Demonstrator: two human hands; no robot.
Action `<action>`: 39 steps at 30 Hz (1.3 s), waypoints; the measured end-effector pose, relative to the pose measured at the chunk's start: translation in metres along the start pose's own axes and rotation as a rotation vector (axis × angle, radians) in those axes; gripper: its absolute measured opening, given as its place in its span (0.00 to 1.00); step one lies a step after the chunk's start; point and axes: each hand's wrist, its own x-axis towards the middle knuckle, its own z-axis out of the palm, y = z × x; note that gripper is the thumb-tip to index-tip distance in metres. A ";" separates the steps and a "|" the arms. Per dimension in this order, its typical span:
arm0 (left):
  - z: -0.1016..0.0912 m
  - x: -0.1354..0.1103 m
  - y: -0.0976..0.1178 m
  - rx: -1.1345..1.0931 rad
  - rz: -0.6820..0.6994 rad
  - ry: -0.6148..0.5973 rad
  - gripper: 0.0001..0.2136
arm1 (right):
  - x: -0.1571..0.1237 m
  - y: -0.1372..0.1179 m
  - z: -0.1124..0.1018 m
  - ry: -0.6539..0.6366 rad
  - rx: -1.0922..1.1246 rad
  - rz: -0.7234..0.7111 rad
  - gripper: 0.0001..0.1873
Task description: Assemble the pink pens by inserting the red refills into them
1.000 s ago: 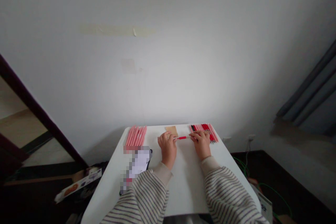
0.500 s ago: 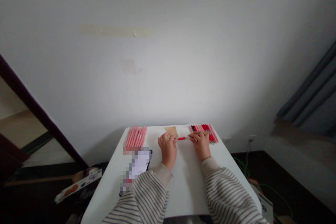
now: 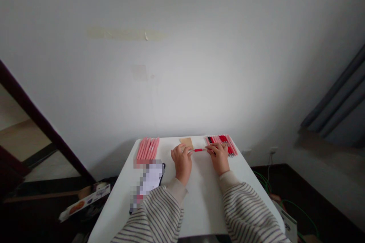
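Note:
Between my two hands runs a thin pen refill (image 3: 198, 150), pale toward its ends with a red stretch in the middle. It lies level, just above or on the white table (image 3: 203, 193); I cannot tell which. My left hand (image 3: 181, 159) is closed on its left end, the fingertips pinching. The other end sits in the pinch of my right hand (image 3: 219, 155). Under and beyond the right hand is a row of pink pens and red and black refills (image 3: 231, 145), partly covered by the fingers. A small tan paper piece (image 3: 186, 142) lies just beyond my left hand.
A bundle of pink pens (image 3: 147, 149) lies at the table's far left. Nearer me is a phone-shaped thing (image 3: 152, 178), partly blurred out. The table's far edge meets a pale wall (image 3: 199, 83). Green cables (image 3: 264, 180) run on the floor at right.
The red stretch of the refill has shifted very slightly to the right. Both hands keep their grip and stay almost in place.

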 end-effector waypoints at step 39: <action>-0.008 0.002 0.003 0.027 -0.016 0.040 0.11 | -0.001 0.002 0.003 -0.047 0.038 0.001 0.11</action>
